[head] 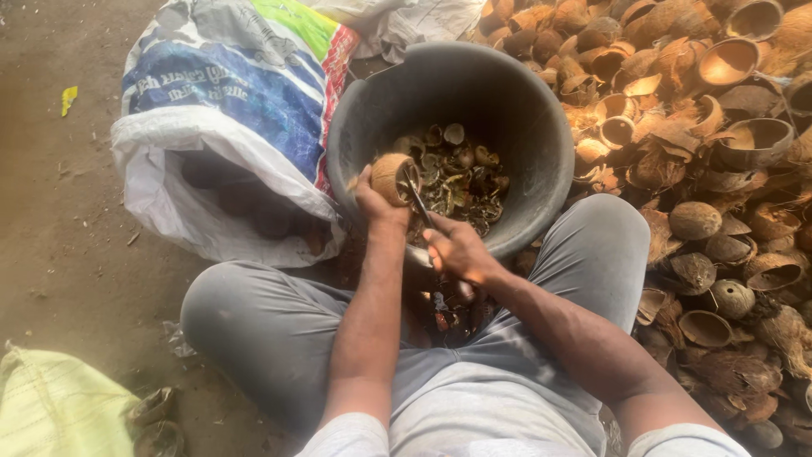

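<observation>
Coconut half (pixel 391 178) in left hand (pixel 372 203), black bucket (pixel 541 144) holding shell scraps (pixel 461 182)

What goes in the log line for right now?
left hand: holds coconut half | right hand: digs in blade | below: black tub

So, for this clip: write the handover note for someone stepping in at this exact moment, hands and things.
Left hand: grips a coconut half over the rim of the black tub.
Right hand: holds a metal tool, tip against the coconut.
Tub: bottom covered with dark scooped pieces.
Pile of empty coconut shells on the person's right; open woven sack on the left.
Done: many shells lie emptied. Left: the half in hand.
</observation>
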